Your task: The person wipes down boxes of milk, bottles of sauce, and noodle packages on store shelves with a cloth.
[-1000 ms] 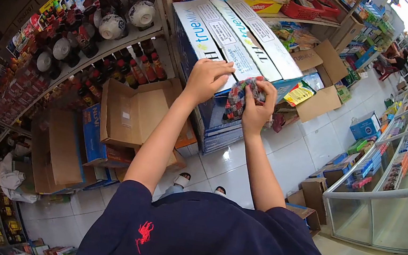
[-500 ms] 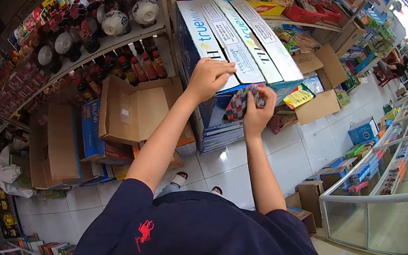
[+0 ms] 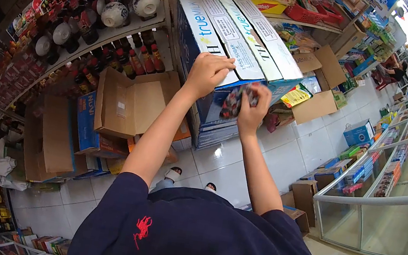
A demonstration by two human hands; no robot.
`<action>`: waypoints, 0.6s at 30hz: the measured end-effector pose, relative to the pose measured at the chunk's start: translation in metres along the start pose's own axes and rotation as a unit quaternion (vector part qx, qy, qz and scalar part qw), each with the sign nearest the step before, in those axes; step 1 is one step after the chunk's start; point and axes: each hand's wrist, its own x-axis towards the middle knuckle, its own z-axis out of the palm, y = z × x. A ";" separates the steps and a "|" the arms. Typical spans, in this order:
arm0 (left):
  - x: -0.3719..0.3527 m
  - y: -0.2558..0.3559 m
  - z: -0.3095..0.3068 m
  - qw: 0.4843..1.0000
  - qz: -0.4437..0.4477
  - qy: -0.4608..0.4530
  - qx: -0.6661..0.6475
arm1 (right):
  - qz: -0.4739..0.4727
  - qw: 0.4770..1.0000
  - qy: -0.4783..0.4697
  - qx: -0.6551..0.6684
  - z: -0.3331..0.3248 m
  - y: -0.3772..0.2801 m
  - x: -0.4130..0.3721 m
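A stack of white and blue milk cartons (image 3: pixel 241 52), lettered "TH true MILK", stands in front of me. My left hand (image 3: pixel 209 75) lies on the near left top edge of the top carton, fingers extended over it. Against the blue front side, my right hand (image 3: pixel 254 106) grips a crumpled dark patterned cloth (image 3: pixel 232 105) with red and white spots. Part of the cloth is hidden by the fingers. Both hands touch the same carton, a short way apart.
Opened cardboard boxes (image 3: pixel 132 102) sit on the floor at left, below shelves of sauce bottles (image 3: pixel 145 58) and patterned bowls (image 3: pixel 145 5). Another open box (image 3: pixel 326 75) stands behind the cartons. Glass display cases (image 3: pixel 376 226) line the right. A person (image 3: pixel 394 72) sits far back.
My right hand has shifted slightly left and down with the cloth along the carton's front. The left hand stays on the top edge. The view has turned a little.
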 end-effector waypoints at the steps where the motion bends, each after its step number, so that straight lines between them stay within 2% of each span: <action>1: -0.001 0.000 0.001 1.000 -0.002 0.003 -0.003 | -0.035 0.999 0.030 0.005 -0.001 -0.009 0.007; 6: -0.001 0.000 0.002 0.999 0.005 0.031 -0.011 | -0.043 0.997 0.067 -0.019 0.014 0.012 -0.025; 8: -0.001 -0.001 0.002 1.000 0.010 0.023 -0.010 | 0.010 1.000 -0.002 -0.017 0.019 0.040 -0.058; 9: -0.002 0.000 0.001 1.000 0.011 0.021 -0.010 | 0.011 1.000 0.000 -0.017 0.016 0.048 -0.068; 11: -0.001 0.002 -0.001 1.000 0.019 0.024 -0.001 | 0.003 0.994 -0.101 -0.042 0.008 0.062 -0.072; 18: -0.001 -0.001 0.001 1.000 0.019 0.019 -0.008 | -0.048 0.998 0.006 0.033 -0.002 -0.016 0.021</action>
